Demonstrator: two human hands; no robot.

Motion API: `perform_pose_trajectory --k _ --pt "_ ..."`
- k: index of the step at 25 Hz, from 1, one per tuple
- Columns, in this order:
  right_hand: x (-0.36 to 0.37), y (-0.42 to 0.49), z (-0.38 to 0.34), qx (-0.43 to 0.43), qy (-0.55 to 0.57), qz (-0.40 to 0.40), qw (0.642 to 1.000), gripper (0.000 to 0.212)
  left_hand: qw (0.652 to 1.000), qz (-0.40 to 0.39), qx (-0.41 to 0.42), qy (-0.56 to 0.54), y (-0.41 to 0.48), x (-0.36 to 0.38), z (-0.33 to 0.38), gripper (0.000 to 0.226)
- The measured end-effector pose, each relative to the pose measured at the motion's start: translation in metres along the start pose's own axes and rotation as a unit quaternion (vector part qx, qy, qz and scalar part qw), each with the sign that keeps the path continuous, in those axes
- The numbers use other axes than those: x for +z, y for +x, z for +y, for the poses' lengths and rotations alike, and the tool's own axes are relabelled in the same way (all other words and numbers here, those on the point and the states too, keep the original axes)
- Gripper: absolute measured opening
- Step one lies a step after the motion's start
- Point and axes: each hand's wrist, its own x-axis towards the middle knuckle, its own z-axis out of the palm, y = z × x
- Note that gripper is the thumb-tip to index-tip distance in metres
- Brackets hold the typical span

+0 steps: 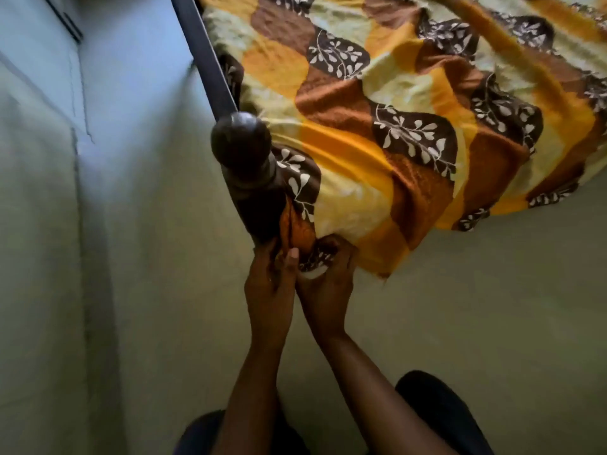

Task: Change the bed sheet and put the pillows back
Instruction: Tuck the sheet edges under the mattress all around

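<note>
The bed sheet [377,152] (yellow, orange and brown patches with white leaves) lies spread and rumpled, its corner hanging beside the dark round-topped bedpost [241,146]. The left hand [269,284] pinches an orange fold by the post, apparently; the right hand [323,290] curls round the leaf-printed corner. Pale floor [476,307] lies beneath.

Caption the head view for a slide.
Left hand and right hand grip the yellow-orange-brown leaf-print bed sheet beside a dark bedpost.
</note>
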Motion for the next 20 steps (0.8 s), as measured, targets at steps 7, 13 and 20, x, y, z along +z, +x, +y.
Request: perform_pose_trajectory --k 7,13,20 --pt "0.010 0.030 0.062 -0.295 0.025 0.063 0.953 0.033 0.966 0.109 0.229 0.041 0.019 0.025 -0.040 0.021" --pt "0.006 0.061 0.081 -0.462 0.048 -0.006 0.886 0.028 0.948 0.196 0.242 0.061 0.021 0.047 -0.059 0.017" --pt "-0.011 0.033 0.085 -0.487 0.014 -0.221 0.845 0.028 0.968 0.205 0.107 -0.098 -0.006 0.048 -0.069 0.021"
